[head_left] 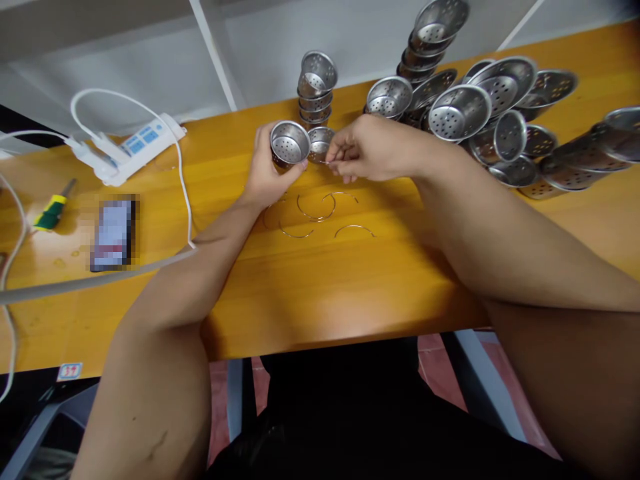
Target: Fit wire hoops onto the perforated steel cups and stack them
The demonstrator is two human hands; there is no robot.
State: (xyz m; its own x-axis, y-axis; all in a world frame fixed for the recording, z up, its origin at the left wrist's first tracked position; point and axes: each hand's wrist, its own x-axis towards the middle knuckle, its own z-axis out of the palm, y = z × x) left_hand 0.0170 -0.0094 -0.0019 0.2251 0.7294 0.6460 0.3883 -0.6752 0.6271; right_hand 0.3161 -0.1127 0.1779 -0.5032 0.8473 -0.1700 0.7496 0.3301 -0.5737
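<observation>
My left hand (266,172) is closed around a perforated metal cup (290,141), its open mouth facing me. Close by on the right, my right hand (365,148) is pinched, with a thin metal wire (323,162) showing at its fingertips. A second perforated cup (320,141) sits between the two hands, partly hidden by the right fingers. Below them several thin curved wires (355,227) lie loose on the yellow wooden table (310,293). Just behind the hands stands a stack of the same cups (317,83).
More perforated cups (460,113) are heaped and stacked at the right, against the wall. On the left are a white power strip (145,147) with plugged-in cables, a phone (114,233) and a green-and-yellow-handled tool (51,211). A cable crosses beside my left forearm.
</observation>
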